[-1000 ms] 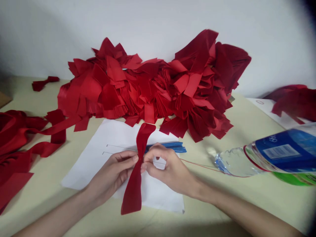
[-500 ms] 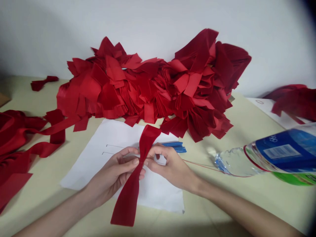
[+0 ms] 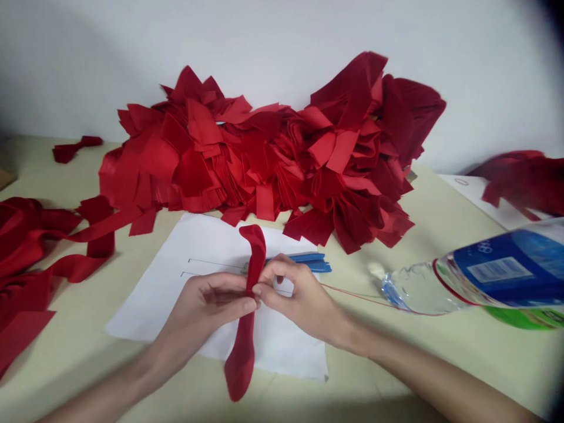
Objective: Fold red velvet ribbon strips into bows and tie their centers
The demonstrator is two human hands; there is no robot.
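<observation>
Both of my hands meet at the pinched middle of a red velvet ribbon (image 3: 241, 364), held over a white paper sheet (image 3: 145, 294) with printed lines. My left hand (image 3: 211, 305) grips the ribbon from the left, thumb along its waist. My right hand (image 3: 293, 288) pinches the same spot from the right with thumb and forefinger. One end of the ribbon points away from me, the other hangs toward me. A thin red thread (image 3: 352, 294) runs from near my right hand to a plastic bottle (image 3: 449, 282). Part of a blue tool (image 3: 315, 262) shows behind my right hand.
A large heap of pinched red ribbons (image 3: 264, 158) lies against the wall. Loose ribbon strips (image 3: 26, 235) curl at the left, and a single ribbon piece (image 3: 77, 148) lies behind them. More red ribbon (image 3: 529, 182) sits far right on a white sheet (image 3: 465, 191).
The ribbon has turned in my hands, so it looks narrower and more edge-on, its lower end shifting right. My left hand has closed further over its middle.
</observation>
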